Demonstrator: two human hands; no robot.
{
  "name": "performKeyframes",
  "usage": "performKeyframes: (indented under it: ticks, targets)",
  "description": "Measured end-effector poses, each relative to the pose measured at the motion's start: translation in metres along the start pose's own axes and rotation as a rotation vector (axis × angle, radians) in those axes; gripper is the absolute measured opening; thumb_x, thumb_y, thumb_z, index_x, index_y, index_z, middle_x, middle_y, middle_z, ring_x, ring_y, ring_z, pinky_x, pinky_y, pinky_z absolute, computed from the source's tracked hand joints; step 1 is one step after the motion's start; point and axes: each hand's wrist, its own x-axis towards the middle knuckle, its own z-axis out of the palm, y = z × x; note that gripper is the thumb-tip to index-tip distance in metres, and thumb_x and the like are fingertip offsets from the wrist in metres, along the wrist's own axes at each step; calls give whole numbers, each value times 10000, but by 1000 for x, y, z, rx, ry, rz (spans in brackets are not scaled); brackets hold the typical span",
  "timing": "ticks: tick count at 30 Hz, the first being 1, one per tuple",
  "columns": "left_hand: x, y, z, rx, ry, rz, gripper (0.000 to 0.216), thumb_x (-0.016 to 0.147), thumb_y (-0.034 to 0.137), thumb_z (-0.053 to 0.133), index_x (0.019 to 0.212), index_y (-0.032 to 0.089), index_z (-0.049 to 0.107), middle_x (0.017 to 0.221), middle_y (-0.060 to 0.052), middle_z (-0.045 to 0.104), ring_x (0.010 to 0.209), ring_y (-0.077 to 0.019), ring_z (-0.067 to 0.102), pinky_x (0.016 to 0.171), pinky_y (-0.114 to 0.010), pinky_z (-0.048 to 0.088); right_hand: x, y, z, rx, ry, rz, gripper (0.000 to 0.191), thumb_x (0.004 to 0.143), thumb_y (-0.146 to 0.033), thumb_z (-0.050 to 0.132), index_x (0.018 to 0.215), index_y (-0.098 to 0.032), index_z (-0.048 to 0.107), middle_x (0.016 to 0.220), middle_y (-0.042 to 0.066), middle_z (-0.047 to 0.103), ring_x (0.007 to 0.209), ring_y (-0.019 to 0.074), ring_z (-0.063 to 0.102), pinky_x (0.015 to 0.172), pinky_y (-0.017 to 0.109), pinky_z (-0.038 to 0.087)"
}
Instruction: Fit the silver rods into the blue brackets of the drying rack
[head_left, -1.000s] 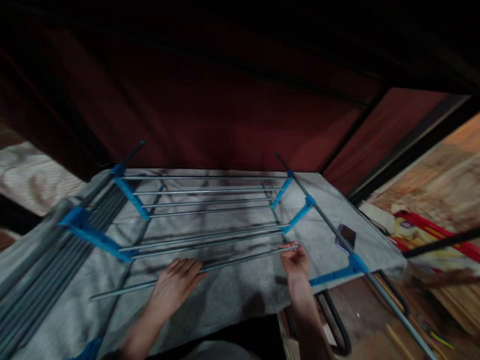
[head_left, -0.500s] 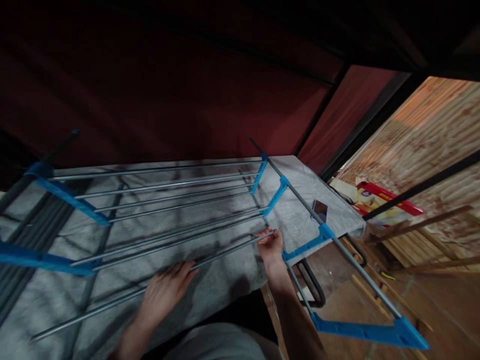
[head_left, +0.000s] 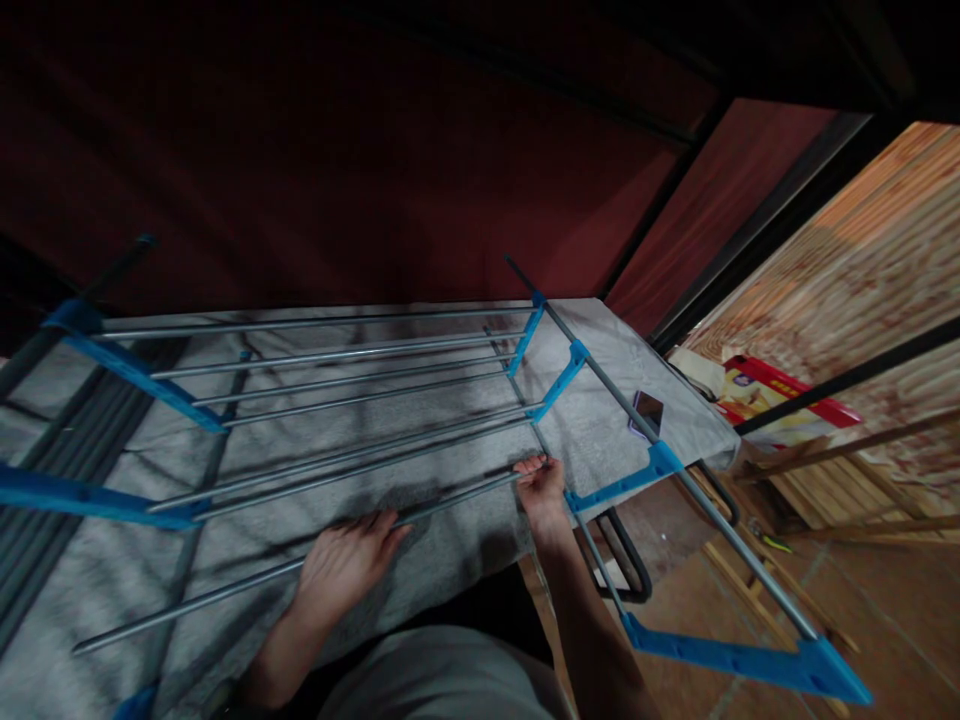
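Note:
A drying rack [head_left: 352, 400] of grey metal rods and blue plastic brackets lies over a grey cloth-covered surface [head_left: 450, 560]. One loose grey rod [head_left: 247, 585] runs slanting across the front. My left hand [head_left: 345, 565] lies on this rod near its middle, fingers curled over it. My right hand [head_left: 541, 490] pinches the rod's right end, close to a blue bracket [head_left: 622, 485] on the rack's right side rail [head_left: 705, 520].
A phone [head_left: 648, 412] lies on the cloth near the right corner. Beyond the edge, a red and yellow box [head_left: 780, 405] and wooden slats [head_left: 847, 490] rest on the floor. A black bent tube [head_left: 630, 560] sits under the edge. Dark red panels stand behind.
The view has swung right, then steadied. Both hands have kept hold of the same rod; its right end stays beside the blue bracket.

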Motion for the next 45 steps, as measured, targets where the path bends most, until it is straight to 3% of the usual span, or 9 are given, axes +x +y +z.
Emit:
performKeyframes:
  ticks: [3,7,13,18,23,27,36,42,45]
  targets:
    - [-2,-6,5,-6,-22,-30,323,1034,377,436,989,224,716,734,-78,741,637,-247,709,568,-328,444,-2,0,5,25,-8,49,205,860,-235,613,682,-235,511,551,-85,541,487,105,534,543,235,508]
    - [-4,-14,11,-17,-5,-61,351,1046,389,417,1080,223,725,908,-90,796,724,-242,747,585,-320,475,-8,-6,18,73,-38,105,114,881,-237,691,785,-219,632,682,-56,675,625,114,655,672,248,587]
    - [1,-18,9,-15,64,-41,374,1054,413,408,1039,231,734,912,-65,810,700,-208,753,560,-288,486,-19,-23,40,85,-99,60,32,929,-260,687,932,-233,703,816,-47,741,773,103,711,837,235,598]
    - [3,-22,4,9,117,-41,467,1078,463,346,1047,217,741,922,-49,817,699,-208,765,557,-294,513,-29,-30,62,-74,-172,-31,150,880,-201,723,1028,-221,711,968,1,783,918,127,741,937,275,592]
    - [3,-29,-1,1,202,-37,492,1068,501,343,1099,213,740,1074,-89,813,826,-245,786,657,-332,579,-37,-35,79,-112,-266,-115,172,856,-190,773,997,-224,682,906,-17,768,848,128,732,883,294,609]
    - [5,-33,-5,11,217,-43,416,1049,472,376,1149,245,710,1095,-77,803,848,-247,776,643,-330,565,-38,-41,83,-92,-303,-145,188,834,-192,801,948,-236,658,871,-41,749,821,115,727,848,270,599]
    - [-5,-42,0,15,346,51,311,1043,381,407,1131,277,686,1055,-61,794,915,-252,761,740,-349,554,-37,-47,81,-142,-215,-208,265,792,-239,852,786,-228,587,755,-76,701,680,79,655,648,184,532]
    - [1,-33,-5,-26,294,-7,293,1026,435,473,1046,254,702,935,-42,808,750,-215,771,621,-301,548,-45,-48,77,-150,-254,-232,257,915,-436,733,1013,-199,716,869,3,767,816,136,719,801,263,586]
    - [3,-30,-5,-35,292,-20,371,1037,503,440,1012,255,715,889,-31,809,696,-205,764,594,-288,543,-46,-50,74,-96,-273,-186,259,946,-425,681,1033,-186,734,906,34,784,869,161,739,863,306,599]
